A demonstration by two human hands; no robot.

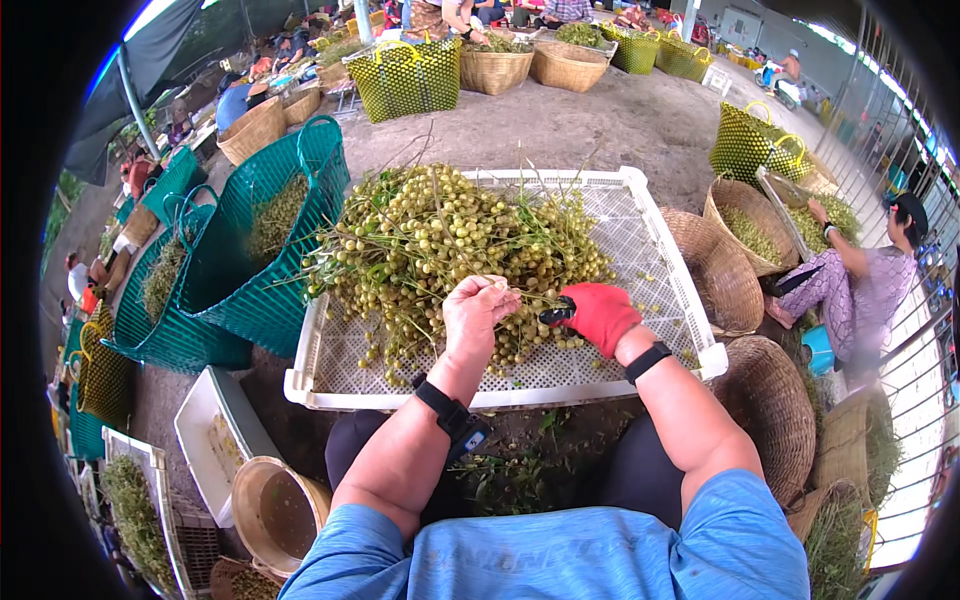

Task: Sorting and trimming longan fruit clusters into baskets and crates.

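A heaped pile of small round yellow-green fruits [450, 217] on thin stems lies in a white perforated plastic tray [652, 232] before me. Over the near side of the heap, my bare left hand [480, 307] pinches a thin fruit stem [527, 297] between thumb and fingers. My right hand [596, 315], in a red glove with black at the fingertips, closes on the same stem just to the right. Whether the black part also includes a small tool, I cannot tell. Loose fruits and leaf bits are scattered on the tray's mesh floor.
Teal woven baskets [247, 247] holding stems stand at left, near a white box [221, 442] and a bucket [277, 510]. Wicker baskets [765, 412] line the right, where a seated person [862, 277] handles fruit. Yellow-black baskets [409, 79] and more people are farther back.
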